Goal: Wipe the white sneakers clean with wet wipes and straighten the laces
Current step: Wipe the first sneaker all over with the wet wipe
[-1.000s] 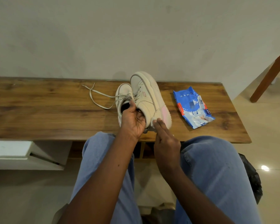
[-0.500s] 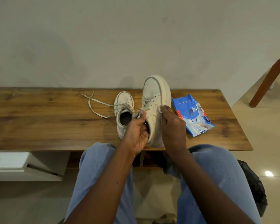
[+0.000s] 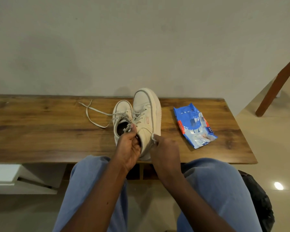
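Two white sneakers are on the wooden bench (image 3: pixel 40 131). The right sneaker (image 3: pixel 146 114) is tipped onto its side, sole facing right, and my left hand (image 3: pixel 128 148) grips it at the collar, thumb near the laces. My right hand (image 3: pixel 164 151) pinches a small white wet wipe (image 3: pixel 154 137) against that sneaker's side near the heel. The left sneaker (image 3: pixel 121 114) stands flat beside it, its loose laces (image 3: pixel 92 114) trailing to the left over the bench.
A blue pack of wet wipes (image 3: pixel 194 124) lies on the bench to the right of the sneakers. A brown wooden furniture leg (image 3: pixel 274 91) stands at far right on the tiled floor. A dark bag (image 3: pixel 256 203) sits by my right knee.
My right hand slid the wipe from the upper side of the tipped sneaker back toward the heel. The sneaker has turned slightly, showing more of its side.
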